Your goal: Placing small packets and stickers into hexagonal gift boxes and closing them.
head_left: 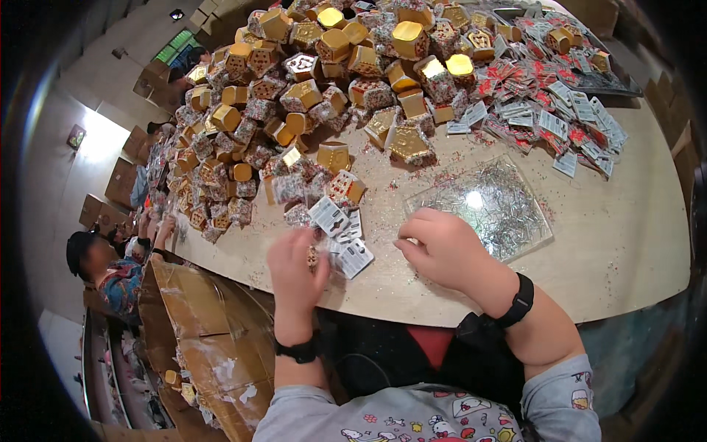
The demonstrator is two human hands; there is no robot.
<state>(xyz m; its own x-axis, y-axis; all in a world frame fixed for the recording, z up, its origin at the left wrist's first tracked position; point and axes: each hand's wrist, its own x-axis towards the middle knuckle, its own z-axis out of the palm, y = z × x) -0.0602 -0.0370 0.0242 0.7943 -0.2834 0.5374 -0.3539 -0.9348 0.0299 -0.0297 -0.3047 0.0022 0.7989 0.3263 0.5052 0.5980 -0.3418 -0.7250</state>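
Note:
My left hand [293,269] is closed near the table's front edge, slightly blurred. Between its thumb and fingers shows a small brown, patterned piece [312,258], mostly hidden by the hand. Touching or just beside those fingers lie several white-and-grey hang cards [354,258] with punched slots. My right hand [449,250] has its thumb and forefinger pinched together at the near left side of a clear shallow tray [543,241]. Many thin metal pins [479,193] are strewn in that tray. Whatever the right fingertips pinch is too small to make out.
A big heap of gold and bead-covered ornaments [302,96] fills the far left and middle of the table. Many red-and-white cards [541,121] lie far right beside a dark tray [615,81]. An open cardboard box [213,331] stands left of me. Another person [110,269] sits farther left.

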